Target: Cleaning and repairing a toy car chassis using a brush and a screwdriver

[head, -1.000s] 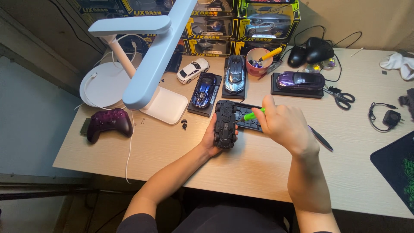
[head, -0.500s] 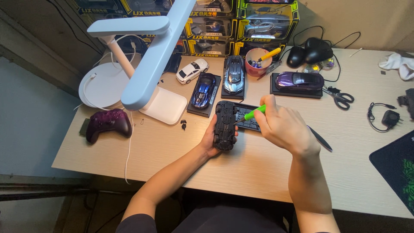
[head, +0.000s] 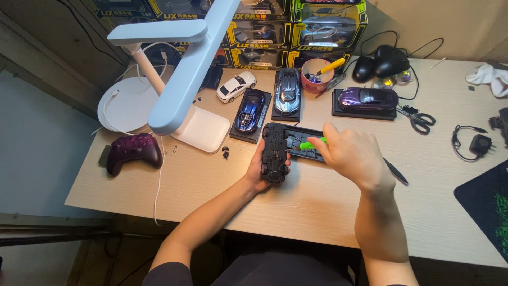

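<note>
My right hand (head: 352, 156) is closed around a green-handled screwdriver (head: 309, 144), whose shaft points toward nine o'clock at the upturned black model car (head: 275, 153). My left hand (head: 259, 170) grips that car from seven o'clock, fingers wrapped on its near end. The car's long axis runs twelve to six, so the screwdriver meets it crosswise, tip at its underside. A black display base (head: 309, 140) lies on the bench (head: 317, 206) just behind, at three o'clock of the car.

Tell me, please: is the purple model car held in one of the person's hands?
No, the purple model car stands on its black base on the desk, apart from both hands; the left hand holds a black upturned car.
</note>
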